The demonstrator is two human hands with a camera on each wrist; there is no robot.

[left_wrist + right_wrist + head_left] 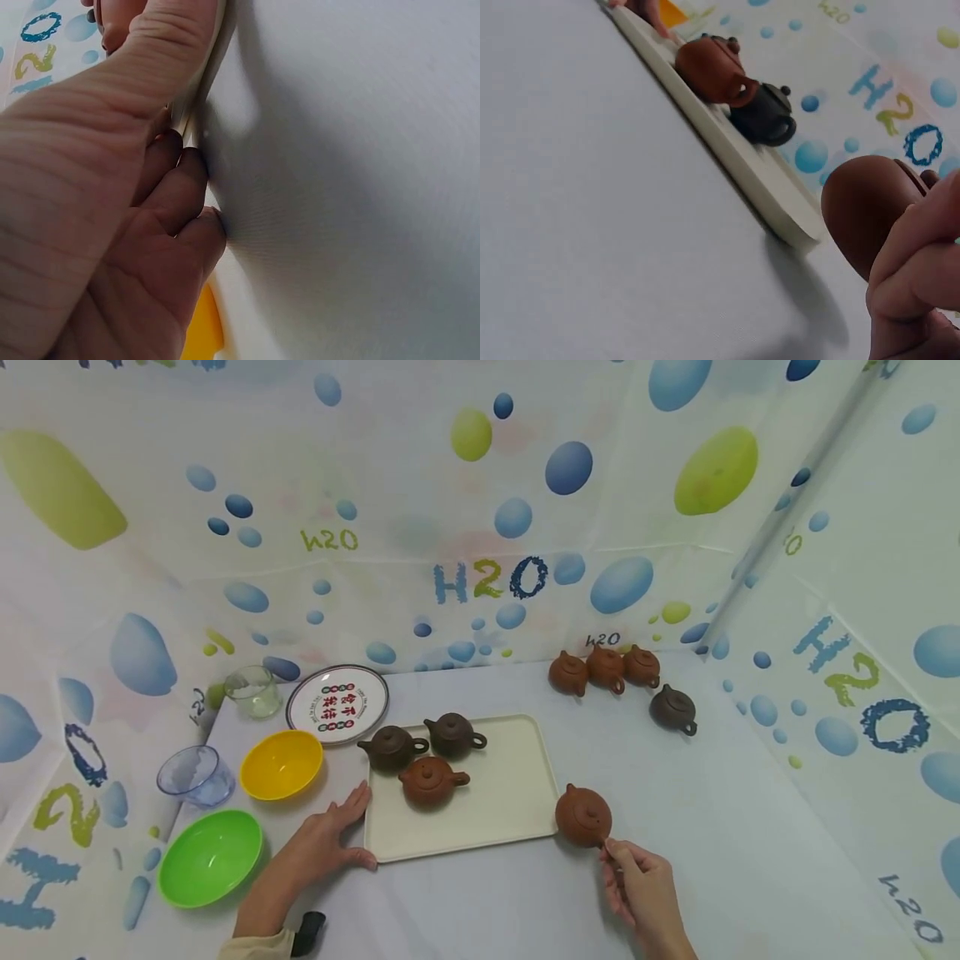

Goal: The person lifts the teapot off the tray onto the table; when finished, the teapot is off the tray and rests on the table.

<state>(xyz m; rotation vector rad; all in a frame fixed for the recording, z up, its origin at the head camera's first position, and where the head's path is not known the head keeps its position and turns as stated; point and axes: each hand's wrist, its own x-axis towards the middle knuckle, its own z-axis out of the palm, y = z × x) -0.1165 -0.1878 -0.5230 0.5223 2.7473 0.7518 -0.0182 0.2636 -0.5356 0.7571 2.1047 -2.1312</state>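
A cream tray (510,793) lies mid-table and carries three small clay teapots: two dark brown (392,747) (453,734) and one reddish (431,781). My left hand (341,831) holds the tray's near-left corner, its fingers along the left edge and its thumb on the front rim. The left wrist view shows that hand (180,165) pressed against the tray rim (196,97). Just off the tray's right edge stands a reddish-brown teapot (582,815). My right hand (609,852) pinches its handle. In the right wrist view that teapot (862,210) sits beside the tray (742,169).
Several more teapots (606,667) stand at the back right, one dark (673,708). Left of the tray are a printed plate (337,703), a glass cup (252,692), a yellow bowl (281,764), a clear blue bowl (197,774) and a green bowl (210,857). Bubble-print curtains wall three sides.
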